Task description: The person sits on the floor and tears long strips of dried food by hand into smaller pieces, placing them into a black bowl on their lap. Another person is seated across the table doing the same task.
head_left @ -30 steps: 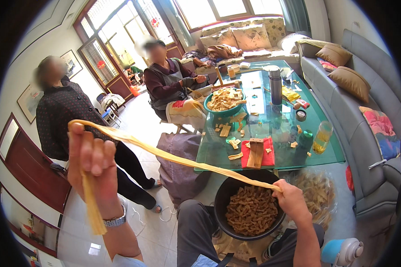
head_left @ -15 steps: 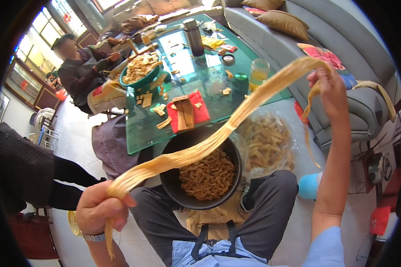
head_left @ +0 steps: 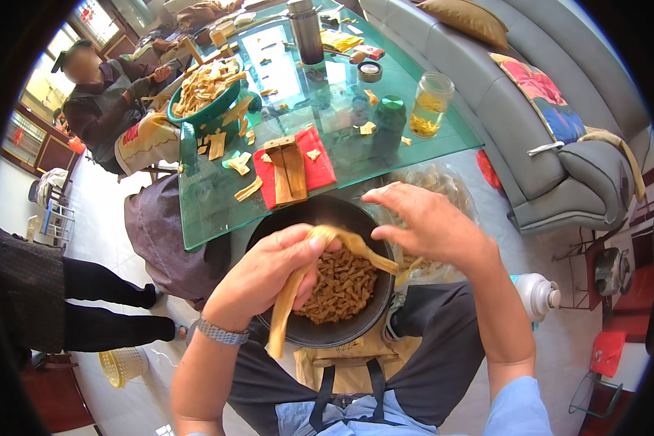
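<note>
My left hand [head_left: 272,269] is closed on a long, flat, yellowish strip [head_left: 287,312], which drapes over my fingers, one end hanging down and the other reaching right. Just to the right, my right hand [head_left: 429,221] is raised with fingers apart, holding nothing. Below both hands sits a black round tub [head_left: 291,214], partly filled with small brown chopped pieces [head_left: 341,291] and partly hidden by my hands. Beside it, a clear plastic bag [head_left: 449,190] of similar pale strips lies mostly behind my right hand.
A glass table [head_left: 363,160] holds a wooden block [head_left: 294,182], green basin [head_left: 218,105], flask [head_left: 305,40] and jar [head_left: 432,105]. A person [head_left: 102,109] sits at its left; another stands at lower left [head_left: 29,291]. Gray sofa [head_left: 530,189] at right, white bottle [head_left: 534,298] by my knee.
My hands have come down and together over the tub. The stretched strip now hangs folded in my left hand; my right hand has let it go and opened.
</note>
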Action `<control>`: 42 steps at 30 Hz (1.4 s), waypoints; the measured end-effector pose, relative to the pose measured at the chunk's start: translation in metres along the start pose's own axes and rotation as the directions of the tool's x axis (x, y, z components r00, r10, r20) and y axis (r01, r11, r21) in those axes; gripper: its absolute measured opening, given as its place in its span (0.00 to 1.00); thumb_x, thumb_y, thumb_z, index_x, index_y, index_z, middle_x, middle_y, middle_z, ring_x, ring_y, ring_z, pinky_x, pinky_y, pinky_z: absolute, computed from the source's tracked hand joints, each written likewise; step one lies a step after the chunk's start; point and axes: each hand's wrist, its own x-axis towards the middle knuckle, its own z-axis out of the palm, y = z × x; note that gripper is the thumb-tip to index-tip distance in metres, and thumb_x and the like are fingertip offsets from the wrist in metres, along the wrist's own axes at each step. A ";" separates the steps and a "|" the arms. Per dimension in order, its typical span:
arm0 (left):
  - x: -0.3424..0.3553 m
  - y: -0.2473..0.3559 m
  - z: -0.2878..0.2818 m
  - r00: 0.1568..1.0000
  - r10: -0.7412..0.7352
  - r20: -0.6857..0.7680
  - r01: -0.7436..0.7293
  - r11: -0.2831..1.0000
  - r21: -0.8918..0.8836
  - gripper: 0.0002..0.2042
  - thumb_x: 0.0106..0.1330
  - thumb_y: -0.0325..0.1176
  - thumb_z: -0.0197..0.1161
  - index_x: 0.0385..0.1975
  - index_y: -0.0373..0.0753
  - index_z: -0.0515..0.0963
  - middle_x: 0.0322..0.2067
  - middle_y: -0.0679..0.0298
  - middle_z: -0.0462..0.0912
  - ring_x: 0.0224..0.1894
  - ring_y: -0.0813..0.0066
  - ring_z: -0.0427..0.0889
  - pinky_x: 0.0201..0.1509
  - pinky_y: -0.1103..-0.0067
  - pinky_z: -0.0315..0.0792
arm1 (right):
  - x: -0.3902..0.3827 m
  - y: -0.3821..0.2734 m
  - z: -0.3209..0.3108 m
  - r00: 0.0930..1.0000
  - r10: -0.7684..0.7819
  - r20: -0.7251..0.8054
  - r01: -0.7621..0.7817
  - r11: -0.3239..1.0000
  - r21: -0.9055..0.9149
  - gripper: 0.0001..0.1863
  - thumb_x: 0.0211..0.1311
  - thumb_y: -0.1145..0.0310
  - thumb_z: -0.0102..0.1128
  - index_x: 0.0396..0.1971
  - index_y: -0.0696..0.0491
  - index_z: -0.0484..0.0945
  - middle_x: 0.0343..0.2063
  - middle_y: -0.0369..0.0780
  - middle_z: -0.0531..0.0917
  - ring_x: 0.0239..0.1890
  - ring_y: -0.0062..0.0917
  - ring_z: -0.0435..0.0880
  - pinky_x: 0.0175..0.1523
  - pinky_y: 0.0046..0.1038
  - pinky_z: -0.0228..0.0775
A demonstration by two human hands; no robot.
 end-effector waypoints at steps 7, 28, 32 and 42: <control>0.050 -0.026 -0.034 0.985 0.155 -0.072 -0.171 0.885 -0.433 0.15 0.79 0.37 0.57 0.56 0.34 0.76 0.32 0.68 0.81 0.25 0.85 0.78 0.25 0.86 0.74 | 0.041 -0.055 0.036 0.951 -0.301 -0.064 0.302 0.953 -0.002 0.28 0.56 0.72 0.71 0.59 0.48 0.78 0.57 0.41 0.80 0.60 0.36 0.80 0.65 0.40 0.71; 0.056 -0.075 -0.057 0.990 0.119 0.080 -0.107 0.985 -0.138 0.13 0.76 0.37 0.62 0.51 0.35 0.79 0.38 0.65 0.84 0.37 0.80 0.83 0.42 0.81 0.79 | 0.063 -0.038 0.098 0.972 -0.060 -0.229 0.160 0.880 0.448 0.09 0.62 0.70 0.71 0.41 0.54 0.85 0.33 0.40 0.84 0.35 0.33 0.83 0.44 0.33 0.74; 0.054 -0.069 -0.051 0.997 0.001 0.072 -0.005 0.998 0.058 0.10 0.77 0.36 0.58 0.44 0.37 0.83 0.31 0.67 0.81 0.31 0.80 0.79 0.36 0.80 0.76 | 0.062 -0.024 0.102 0.975 0.150 -0.166 -0.036 0.839 0.543 0.07 0.67 0.71 0.67 0.40 0.59 0.84 0.30 0.42 0.81 0.33 0.34 0.81 0.41 0.33 0.74; 0.063 -0.087 -0.066 0.886 0.450 -0.110 -0.312 0.756 0.576 0.05 0.72 0.21 0.58 0.43 0.33 0.78 0.41 0.66 0.77 0.37 0.79 0.79 0.39 0.80 0.78 | 0.065 -0.002 0.113 0.824 0.484 0.293 -0.538 0.510 0.671 0.16 0.80 0.58 0.52 0.37 0.56 0.76 0.28 0.37 0.81 0.27 0.20 0.80 0.32 0.26 0.73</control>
